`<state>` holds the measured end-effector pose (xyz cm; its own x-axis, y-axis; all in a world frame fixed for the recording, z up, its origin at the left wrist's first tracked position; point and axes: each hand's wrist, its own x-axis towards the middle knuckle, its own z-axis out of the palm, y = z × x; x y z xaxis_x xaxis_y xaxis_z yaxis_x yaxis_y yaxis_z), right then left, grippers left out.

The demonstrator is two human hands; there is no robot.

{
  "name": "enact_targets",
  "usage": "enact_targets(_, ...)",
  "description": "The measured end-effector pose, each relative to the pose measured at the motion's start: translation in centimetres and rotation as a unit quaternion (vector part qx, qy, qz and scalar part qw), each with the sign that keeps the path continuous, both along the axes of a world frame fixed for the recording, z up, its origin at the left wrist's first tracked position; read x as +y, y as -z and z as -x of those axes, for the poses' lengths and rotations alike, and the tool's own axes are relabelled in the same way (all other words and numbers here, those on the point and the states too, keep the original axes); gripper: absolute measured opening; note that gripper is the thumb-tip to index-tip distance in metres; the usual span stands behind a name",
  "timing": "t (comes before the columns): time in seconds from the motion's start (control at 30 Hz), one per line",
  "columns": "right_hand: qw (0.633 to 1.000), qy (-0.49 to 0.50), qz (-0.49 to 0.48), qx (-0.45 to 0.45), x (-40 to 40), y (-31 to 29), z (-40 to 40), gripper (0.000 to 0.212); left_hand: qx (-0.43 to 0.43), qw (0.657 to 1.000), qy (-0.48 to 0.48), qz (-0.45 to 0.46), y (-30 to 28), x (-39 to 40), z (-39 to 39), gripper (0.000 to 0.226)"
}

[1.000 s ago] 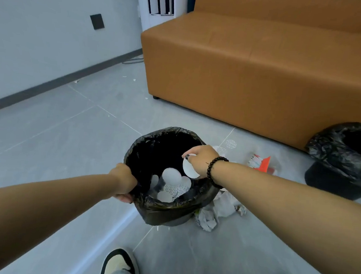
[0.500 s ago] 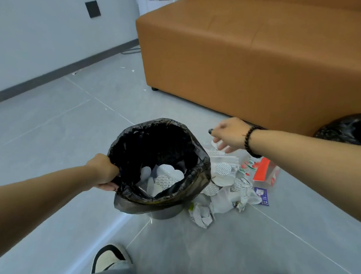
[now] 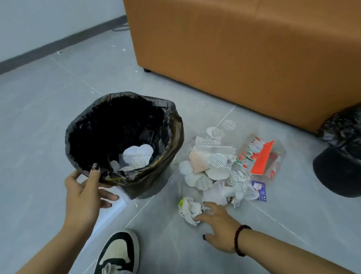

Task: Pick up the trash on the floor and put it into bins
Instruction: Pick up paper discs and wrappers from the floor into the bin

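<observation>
Left hand: thumb hooked over the lined bin rim, fingers loosely spread.
Right hand: open, fingertips touching crumpled paper.
Nearby: orange sofa, second bin.

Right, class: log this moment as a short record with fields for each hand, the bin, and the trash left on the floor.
left hand: thumb hooked over the near rim of the bin
right hand: fingers spread, touching crumpled paper
bin contents: white round pads at the bottom
floor trash: pile of pads and wrappers right of the bin
second bin: far right
</observation>
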<state>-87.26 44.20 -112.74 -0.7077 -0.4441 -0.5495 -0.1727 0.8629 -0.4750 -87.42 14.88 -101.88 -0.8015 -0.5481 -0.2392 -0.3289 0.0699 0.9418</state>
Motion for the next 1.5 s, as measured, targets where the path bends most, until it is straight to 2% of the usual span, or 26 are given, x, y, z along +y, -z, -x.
enact_targets(0.17, 0.998, 0.002, -0.061, -0.02, -1.4, 1.2, 1.1, 0.064, -0.02, 0.992, -0.084, -0.094, 1.9, 0.2, -0.9, 0.036)
enact_targets(0.27, 0.996, 0.084, -0.03, -0.003, -0.5, 0.9, 1.6, 0.054, -0.061, 0.989, -0.04, -0.132, 2.8, 0.7, -2.2, 0.036)
enact_targets(0.33, 0.987, 0.159, 0.014, 0.016, 0.5, -0.1, 1.7, 0.047, -0.125, 0.981, 0.04, -0.144, 3.5, 1.5, -3.0, 0.036)
enact_targets(0.4, 0.966, 0.242, 0.073, 0.053, 1.4, -1.6, 1.8, 0.029, -0.193, 0.963, 0.165, -0.088, 4.3, 2.3, -3.5, 0.027)
enact_targets(0.47, 0.931, 0.324, 0.159, 0.061, 1.9, -3.8, 1.8, 0.023, -0.227, 0.924, 0.305, -0.037, 4.6, 3.4, -3.3, 0.015)
enact_targets(0.53, 0.889, 0.377, 0.259, 0.021, 1.9, -6.7, 1.8, 0.025, -0.237, 0.881, 0.407, -0.045, 3.8, 4.9, -2.6, 0.005)
enact_targets(0.6, 0.864, 0.386, 0.323, -0.021, 1.5, -9.1, 1.8, 0.029, -0.225, 0.86, 0.453, -0.066, 2.5, 6.5, -1.6, 0.015)
enact_targets(0.67, 0.853, 0.381, 0.353, -0.047, 0.6, -10.6, 1.5, 0.029, -0.197, 0.858, 0.467, -0.081, 1.0, 8.0, -0.7, 0.026)
enact_targets(0.77, 0.845, 0.371, 0.379, -0.067, -0.9, -11.7, 0.7, 0.02, -0.138, 0.872, 0.463, -0.076, -1.3, 8.8, -0.1, 0.017)
enact_targets(0.87, 0.833, 0.361, 0.412, -0.078, -1.4, -12.1, 0.1, 0.02, -0.094, 0.887, 0.448, -0.065, -3.7, 8.2, -0.1, 0.01)
enact_targets(0.97, 0.806, 0.411, 0.424, -0.048, -0.1, -11.9, 0.6, 0.02, -0.02, 0.915, 0.402, -0.029, -7.1, 7.5, 0.2, 0.011)
enact_targets(1.03, 0.819, 0.454, 0.35, 0.034, 2.0, -9.9, 1.6, 0.019, 0.035, 0.935, 0.349, 0.051, -8.8, 6.8, 1.2, 0.009)
enact_targets(1.1, 0.87, 0.437, 0.194, 0.117, 4.4, -6.8, 2.8, 0.015, 0.067, 0.949, 0.282, 0.126, -9.5, 6.0, 2.5, 0.005)
enact_targets(1.17, 0.919, 0.377, 0.038, 0.114, 6.2, -3.8, 3.5, 0.031, 0.082, 0.956, 0.215, 0.182, -9.0, 5.1, 3.8, 0.009)
enact_targets(1.23, 0.942, 0.329, -0.046, 0.048, 7.2, -1.6, 3.4, 0.049, 0.069, 0.955, 0.169, 0.235, -7.7, 4.2, 4.7, 0.02)
enact_targets(1.33, 0.966, 0.241, -0.09, 0.001, 7.7, 0.3, 3.0, 0.064, 0.025, 0.949, 0.146, 0.277, -5.8, 3.4, 5.2, 0.031)
enact_targets(1.5, 0.977, 0.205, -0.06, 0.007, 6.8, 1.1, 3.1, 0.071, -0.006, 0.938, 0.141, 0.317, -3.9, 3.6, 4.9, 0.049)
